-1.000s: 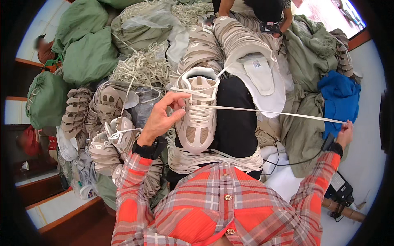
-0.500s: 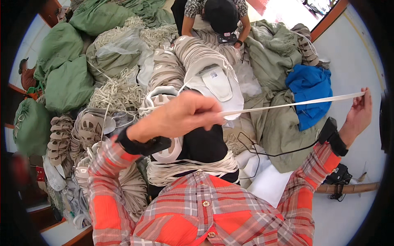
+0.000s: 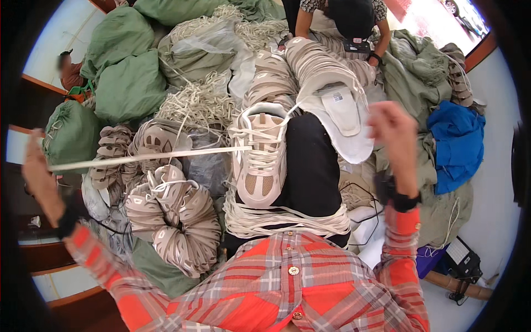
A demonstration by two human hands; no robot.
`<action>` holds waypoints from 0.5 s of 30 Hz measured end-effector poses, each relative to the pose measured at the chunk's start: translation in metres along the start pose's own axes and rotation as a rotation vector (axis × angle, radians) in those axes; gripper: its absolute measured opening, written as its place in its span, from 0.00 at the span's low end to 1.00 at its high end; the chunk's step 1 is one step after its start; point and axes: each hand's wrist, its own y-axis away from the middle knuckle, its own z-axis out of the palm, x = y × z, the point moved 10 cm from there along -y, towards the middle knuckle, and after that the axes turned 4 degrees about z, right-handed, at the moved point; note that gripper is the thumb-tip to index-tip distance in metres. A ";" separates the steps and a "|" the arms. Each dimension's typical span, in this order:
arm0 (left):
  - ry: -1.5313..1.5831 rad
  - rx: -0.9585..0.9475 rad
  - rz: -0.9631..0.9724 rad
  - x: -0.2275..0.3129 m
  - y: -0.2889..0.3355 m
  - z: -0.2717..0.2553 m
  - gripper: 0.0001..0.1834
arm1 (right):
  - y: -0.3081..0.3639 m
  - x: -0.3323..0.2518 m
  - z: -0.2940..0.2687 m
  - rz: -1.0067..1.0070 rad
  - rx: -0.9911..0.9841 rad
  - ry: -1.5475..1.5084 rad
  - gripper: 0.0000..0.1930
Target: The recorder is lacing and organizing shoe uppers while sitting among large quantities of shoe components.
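Bright light glares through an opening (image 3: 426,25) between 1 and 2 o'clock, while soft, even light shows the central shoe (image 3: 263,185) sharply. Blur smears the right hand (image 3: 394,130) between 2 and 3 and softens the left hand (image 3: 38,172) at 9; fisheye distortion bends the edges.

We count two hands of the wearer, one left hand (image 3: 40,172) and one right hand (image 3: 394,130), and two black wristbands (image 3: 404,200), one to each wrist. On the lap we find one laced shoe (image 3: 261,185) and one bundle of laces (image 3: 282,220), whose strands we cannot number. We see one taut lace (image 3: 149,156). Around these we make out at least five stacks of shoe uppers (image 3: 268,80), one ring-shaped bundle of uppers (image 3: 185,250), at least two heaps of loose laces (image 3: 199,105), at least three dark green bags (image 3: 130,84), one blue cloth (image 3: 456,145) and two other people (image 3: 354,21).
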 end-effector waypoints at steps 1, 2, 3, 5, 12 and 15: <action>0.331 -0.001 -0.172 0.002 0.026 0.034 0.19 | -0.002 0.007 0.040 -0.037 -0.141 -0.058 0.07; 0.638 -0.098 -0.369 0.020 0.057 0.082 0.14 | -0.004 0.008 0.084 0.016 -0.277 -0.079 0.07; 0.777 -0.336 -0.456 0.098 0.065 0.139 0.11 | -0.006 -0.002 0.109 -0.220 -0.301 0.109 0.07; 1.072 -0.463 -0.419 0.197 0.093 0.183 0.11 | -0.011 -0.021 0.161 -0.490 -0.345 0.255 0.08; 1.193 -0.781 -0.285 0.370 0.138 0.217 0.09 | -0.032 -0.007 0.241 -0.527 -0.605 0.386 0.13; 1.130 -0.731 -0.025 0.395 0.143 0.220 0.08 | -0.035 0.002 0.241 -0.348 -0.703 0.267 0.14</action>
